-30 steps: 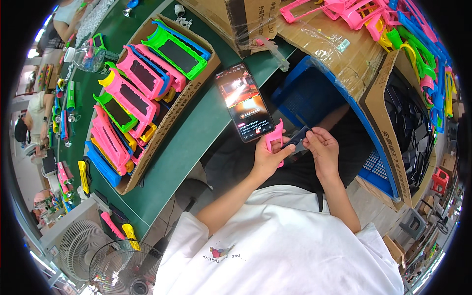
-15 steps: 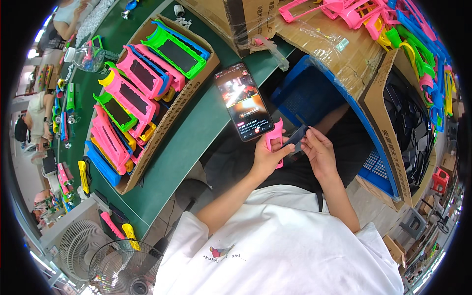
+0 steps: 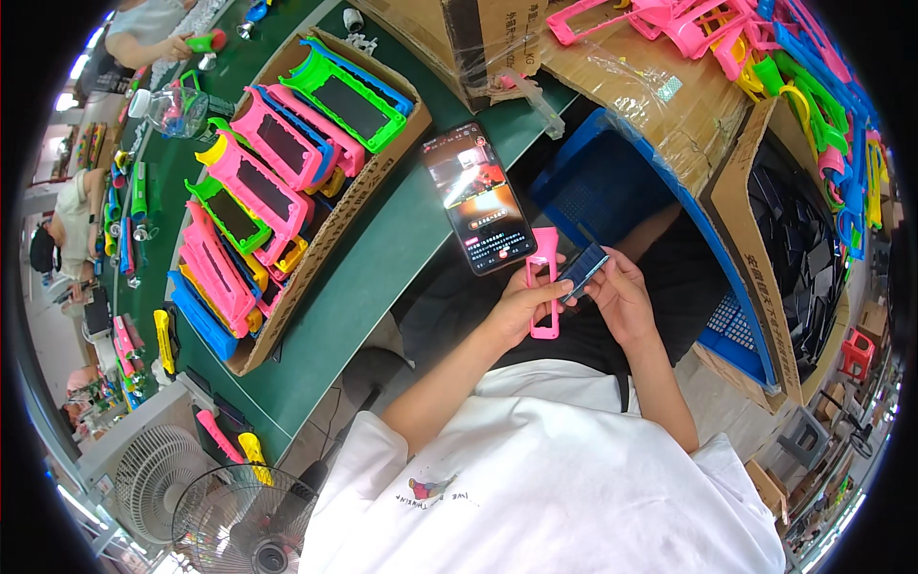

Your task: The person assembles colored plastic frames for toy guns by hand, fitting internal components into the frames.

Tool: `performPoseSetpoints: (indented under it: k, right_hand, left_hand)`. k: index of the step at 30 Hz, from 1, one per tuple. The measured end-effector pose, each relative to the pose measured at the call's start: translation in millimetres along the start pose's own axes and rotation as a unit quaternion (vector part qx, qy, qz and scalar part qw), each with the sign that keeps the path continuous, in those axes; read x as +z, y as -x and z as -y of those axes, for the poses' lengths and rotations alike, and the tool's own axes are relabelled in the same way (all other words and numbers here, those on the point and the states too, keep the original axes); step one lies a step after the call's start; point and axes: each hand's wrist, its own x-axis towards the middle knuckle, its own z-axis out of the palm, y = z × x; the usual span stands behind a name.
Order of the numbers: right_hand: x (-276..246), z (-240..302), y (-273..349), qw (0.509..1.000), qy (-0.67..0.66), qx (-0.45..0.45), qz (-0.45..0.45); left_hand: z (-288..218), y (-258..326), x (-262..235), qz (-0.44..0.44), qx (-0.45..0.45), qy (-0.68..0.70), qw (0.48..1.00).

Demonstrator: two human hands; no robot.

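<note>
Above my lap, my left hand (image 3: pixel 518 304) is closed around a pink plastic housing (image 3: pixel 544 249) with a long window opening. My right hand (image 3: pixel 623 297) pinches a small dark solar panel (image 3: pixel 585 270) just to the right of the housing. The panel is tilted, with its gridded face partly showing, and my left thumb reaches its near-left end. The panel is outside the window opening. Just beyond my left hand, a phone (image 3: pixel 475 201) with a lit screen sits at the green table's edge.
A carton (image 3: pixel 330 230) on the green table (image 3: pixel 354 316) holds several coloured housings with dark panels. To my right, an open carton (image 3: pixel 746 239) contains many dark panels (image 3: pixel 789 258). Loose coloured housings (image 3: pixel 813 86) pile up at the far right. A blue crate (image 3: pixel 660 158) is below; fans (image 3: pixel 249 526) stand lower left.
The pink housing has turned so its window shows more fully. The panel has rotated to show its gridded face. At the far left, a person's hand now holds a green tube-shaped piece.
</note>
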Motion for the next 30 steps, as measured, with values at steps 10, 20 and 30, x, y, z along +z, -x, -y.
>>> performPoseSetpoints:
  k: [10,20,30]
  right_hand:
    - [-3.7,5.2,0.0,0.995,-0.053,0.044,0.068]
    - [56.4,23.8,7.8,0.986,0.154,-0.051,0.032]
    - [80.4,17.1,6.9,0.911,0.363,-0.192,0.036]
  left_hand:
    - [-3.0,-1.5,0.8,0.047,-0.082,0.071,0.993]
    - [7.3,-3.2,-20.6,0.194,-0.272,0.370,0.867]
    - [20.5,5.5,-6.2,0.189,-0.353,0.476,0.783]
